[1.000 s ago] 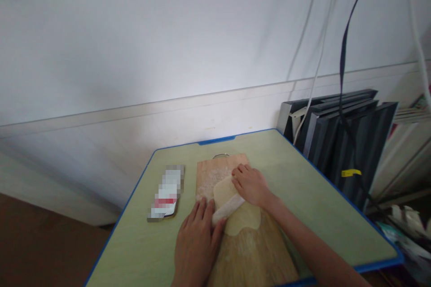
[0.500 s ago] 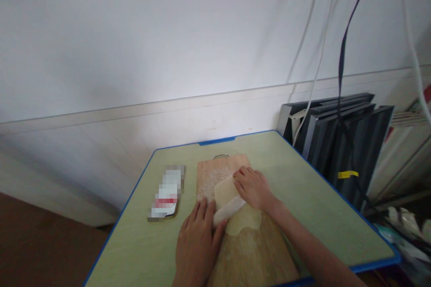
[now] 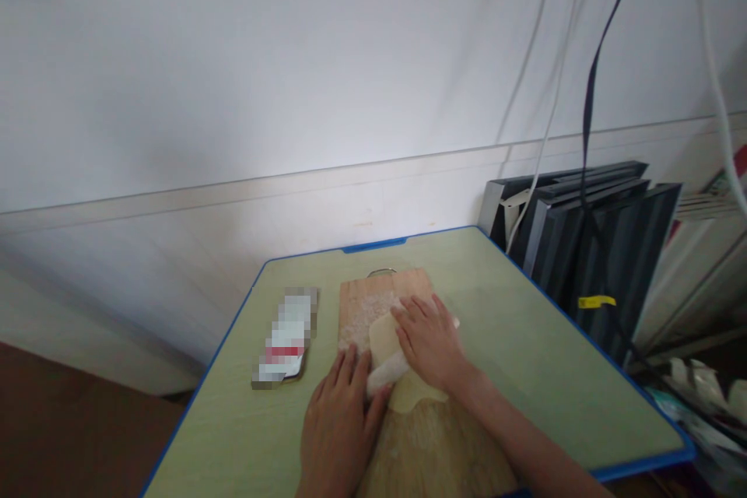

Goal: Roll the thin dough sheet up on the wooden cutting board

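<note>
l hand [image 3: 338,420], r hand [image 3: 433,342] on rolling pin [image 3: 386,375], dough [image 3: 416,394] under

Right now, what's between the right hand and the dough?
The rolling pin: in the head view, it lies across the dough, under the right hand. Whether the fingers also touch dough, I can't tell.

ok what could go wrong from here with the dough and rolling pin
Flour looks thinner toward the near end of the board, so the dough might stick there. The thumb of the left hand lies close to the rolling pin and could get pinched. Flour might also drift onto the phone.
</note>
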{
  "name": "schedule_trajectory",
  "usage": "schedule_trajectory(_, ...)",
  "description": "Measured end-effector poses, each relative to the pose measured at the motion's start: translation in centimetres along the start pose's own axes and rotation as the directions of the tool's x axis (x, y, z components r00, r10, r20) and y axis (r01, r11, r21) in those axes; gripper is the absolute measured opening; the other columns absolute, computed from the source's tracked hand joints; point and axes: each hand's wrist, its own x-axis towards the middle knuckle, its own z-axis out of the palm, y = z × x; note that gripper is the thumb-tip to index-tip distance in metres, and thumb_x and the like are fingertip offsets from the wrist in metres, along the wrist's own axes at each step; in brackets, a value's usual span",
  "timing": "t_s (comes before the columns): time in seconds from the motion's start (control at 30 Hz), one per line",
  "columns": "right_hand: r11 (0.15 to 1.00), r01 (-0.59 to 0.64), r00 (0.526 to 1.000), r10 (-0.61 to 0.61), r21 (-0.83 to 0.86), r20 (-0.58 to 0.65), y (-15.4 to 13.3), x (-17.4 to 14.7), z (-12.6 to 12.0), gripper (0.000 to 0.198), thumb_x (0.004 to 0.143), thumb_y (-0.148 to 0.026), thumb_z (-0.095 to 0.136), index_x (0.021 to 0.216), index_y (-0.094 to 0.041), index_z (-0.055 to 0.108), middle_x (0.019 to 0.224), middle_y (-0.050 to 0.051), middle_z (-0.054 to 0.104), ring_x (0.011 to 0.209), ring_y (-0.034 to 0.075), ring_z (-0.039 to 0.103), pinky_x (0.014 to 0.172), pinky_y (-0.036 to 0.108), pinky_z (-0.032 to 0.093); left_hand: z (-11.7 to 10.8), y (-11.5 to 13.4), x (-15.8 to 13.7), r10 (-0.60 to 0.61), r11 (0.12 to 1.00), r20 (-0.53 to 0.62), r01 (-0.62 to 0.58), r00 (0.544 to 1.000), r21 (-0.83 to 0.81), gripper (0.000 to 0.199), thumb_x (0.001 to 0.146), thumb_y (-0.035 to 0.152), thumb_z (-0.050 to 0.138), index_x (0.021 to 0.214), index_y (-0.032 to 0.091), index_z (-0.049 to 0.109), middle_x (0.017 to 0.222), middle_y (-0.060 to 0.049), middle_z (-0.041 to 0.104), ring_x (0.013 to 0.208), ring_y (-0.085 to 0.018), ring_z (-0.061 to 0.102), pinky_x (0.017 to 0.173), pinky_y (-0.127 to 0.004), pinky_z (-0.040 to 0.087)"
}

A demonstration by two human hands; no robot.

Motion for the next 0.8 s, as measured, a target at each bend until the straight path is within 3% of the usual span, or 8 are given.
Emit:
schedule_trajectory(0.17, 1.0, 0.021, 0.997, -0.021, 0.002, 0.068, 0.1, 1.0, -0.2, 0.043, 0.091, -0.032, 0.027, 0.128, -0.022, 0.047, 0.137, 0.008, 0.043, 0.126, 0.025, 0.033, 0.104, 0.049, 0.012, -0.1, 0.1, 0.2, 0.001, 1.0, 0.007, -0.001, 1.0, 0.006, 0.044, 0.087, 0.038, 0.037, 0.123, 0.018, 0.05, 0.135, -0.01, 0.045, 0.125, -0.024, 0.039, 0.099, -0.043, 0.037)
schedule_trajectory(0.53, 0.99, 0.142, 0.985, -0.14, -0.016, 0.099, 0.0, 3.4, -0.4, 0.041, 0.091, -0.039, 0.031, 0.123, -0.024, 0.052, 0.128, 0.008, 0.052, 0.115, 0.026, 0.044, 0.097, 0.05, 0.024, -0.2, 0.0, 0.1, -0.005, 1.0, 0.05, 0.005, 0.999, 0.001, 0.046, 0.086, 0.035, 0.038, 0.127, 0.016, 0.046, 0.137, -0.009, 0.042, 0.128, -0.022, 0.036, 0.101, -0.04, 0.036)
schedule_trajectory(0.8, 0.972, 0.234, 0.957, -0.233, 0.017, 0.171, -0.4, 5.9, -0.4, 0.044, 0.091, -0.043, 0.03, 0.123, -0.021, 0.05, 0.127, 0.011, 0.053, 0.117, 0.026, 0.043, 0.097, 0.049, 0.026, -0.1, -0.9, 0.2, -0.007, 0.998, 0.039, 0.009, 0.999, -0.064, 0.045, 0.083, 0.03, 0.044, 0.125, 0.016, 0.048, 0.137, -0.01, 0.042, 0.125, -0.023, 0.039, 0.101, -0.04, 0.036)
